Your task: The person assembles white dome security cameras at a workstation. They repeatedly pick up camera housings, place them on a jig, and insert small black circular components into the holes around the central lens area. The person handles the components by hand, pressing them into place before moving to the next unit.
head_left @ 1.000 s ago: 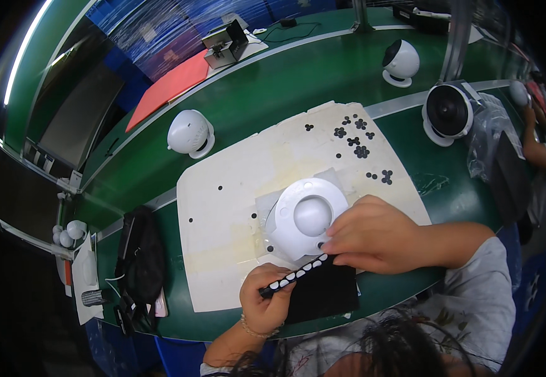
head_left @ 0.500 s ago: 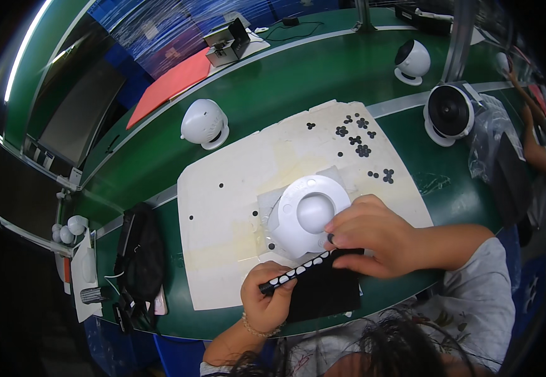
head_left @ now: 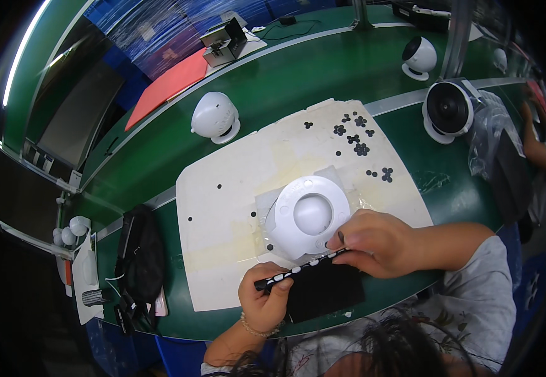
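A: Hands?
B: Both busy. Left hand has thumb and fingers closed on the left end of the black strip with white spots. Right hand is closed on the other end, small dark dot at its fingertips. Can't tell if that dot is free of the strip.
A: Strip location?
B: Stretched between the hands, off the table, slanting up to the right. It's at the near edge of the white unit. Black sheet below it; can't tell if they're joined.
A: Unit?
B: Lying ring-up on the pale board, dome showing through the ring. Board sits on the green table. Loose black dots on it, most clustered at far right, a few to the left.
A: Containers?
B: Metal box, far side, lid up. Inside too small to read. Red sheet next to it.
A: Bags?
B: Black bag at left, contents hidden. Clear bag at right, just beside an upright black-faced fan; can't tell what's in it.
A: Back?
B: Blue stack under clear film, contents unreadable.
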`<state>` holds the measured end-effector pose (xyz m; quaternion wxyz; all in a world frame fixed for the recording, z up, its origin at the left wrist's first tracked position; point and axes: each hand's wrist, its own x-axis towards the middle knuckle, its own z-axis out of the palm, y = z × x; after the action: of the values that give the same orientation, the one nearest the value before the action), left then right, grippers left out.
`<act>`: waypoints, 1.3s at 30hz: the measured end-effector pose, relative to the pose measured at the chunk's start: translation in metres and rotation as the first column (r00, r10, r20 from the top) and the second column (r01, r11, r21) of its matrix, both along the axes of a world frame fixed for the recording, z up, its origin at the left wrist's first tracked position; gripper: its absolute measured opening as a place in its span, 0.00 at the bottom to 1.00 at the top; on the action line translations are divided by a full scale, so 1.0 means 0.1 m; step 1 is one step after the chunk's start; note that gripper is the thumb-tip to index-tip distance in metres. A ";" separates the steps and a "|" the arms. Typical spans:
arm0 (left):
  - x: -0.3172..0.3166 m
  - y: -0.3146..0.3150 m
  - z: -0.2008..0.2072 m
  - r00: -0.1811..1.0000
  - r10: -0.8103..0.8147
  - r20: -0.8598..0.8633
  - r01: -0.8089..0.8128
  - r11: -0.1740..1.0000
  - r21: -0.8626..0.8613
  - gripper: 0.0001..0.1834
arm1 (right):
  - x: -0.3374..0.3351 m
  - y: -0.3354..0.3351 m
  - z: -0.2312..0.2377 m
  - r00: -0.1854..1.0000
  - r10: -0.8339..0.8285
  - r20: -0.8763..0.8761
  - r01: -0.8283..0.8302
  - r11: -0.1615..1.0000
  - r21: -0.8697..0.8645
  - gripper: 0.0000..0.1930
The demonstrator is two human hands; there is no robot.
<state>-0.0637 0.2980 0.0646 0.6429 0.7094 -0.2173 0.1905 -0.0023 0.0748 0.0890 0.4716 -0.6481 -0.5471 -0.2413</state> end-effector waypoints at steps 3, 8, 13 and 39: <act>0.00 0.02 -0.01 0.996 0.082 0.015 -0.083 0.994 0.065 0.09 | 0.01 0.00 0.00 0.992 -0.021 -0.126 0.021 1.000 -0.006 0.32; -0.02 0.07 0.01 0.997 0.071 -0.006 -0.071 0.997 0.007 0.09 | 0.02 0.03 0.14 0.999 0.020 0.033 -0.018 0.999 -0.036 0.24; -0.06 0.09 0.06 0.990 0.099 -0.097 -0.098 0.995 0.012 0.09 | -0.01 0.06 0.10 0.882 -0.019 0.471 0.035 0.999 -0.026 0.20; 0.04 0.30 0.14 0.921 -0.094 0.379 -0.147 0.815 0.560 0.18 | 0.38 0.43 0.37 0.898 0.041 -0.437 0.012 0.993 0.118 0.29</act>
<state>-0.0594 0.3283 0.0788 0.3376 0.8213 -0.3781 0.2617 0.0358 0.1174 0.1259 0.6220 -0.6527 -0.4162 -0.1176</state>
